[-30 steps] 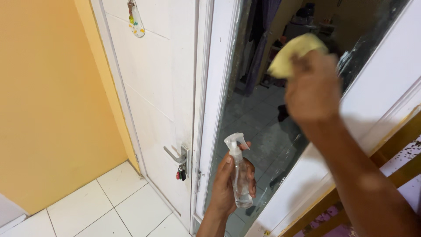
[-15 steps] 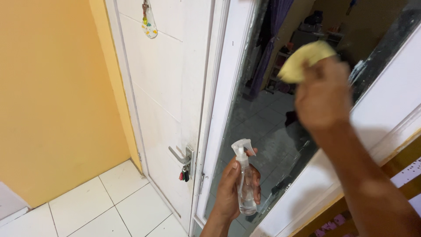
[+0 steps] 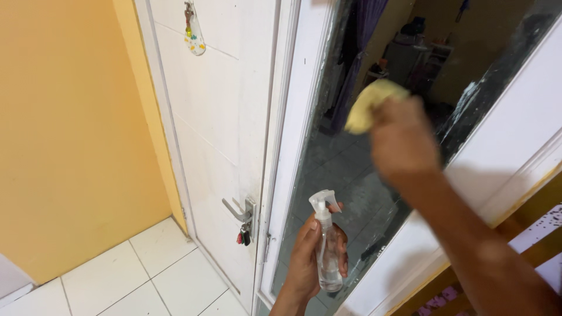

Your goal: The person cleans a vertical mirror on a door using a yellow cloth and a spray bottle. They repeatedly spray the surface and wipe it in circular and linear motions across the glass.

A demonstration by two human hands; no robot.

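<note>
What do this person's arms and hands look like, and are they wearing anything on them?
Both arms are bare as far as the view shows: no sleeves, gloves, watch or bracelets. The left hand comes up from the bottom edge on a slim forearm, its thumbnail showing. The right hand and its forearm look larger, being nearer the camera, and are blurred, so rings or fine marks cannot be made out.

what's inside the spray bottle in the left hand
The clear spray bottle in the left hand looks to hold a colourless liquid low down. The fingers wrap its middle, so the exact level is covered.
</note>
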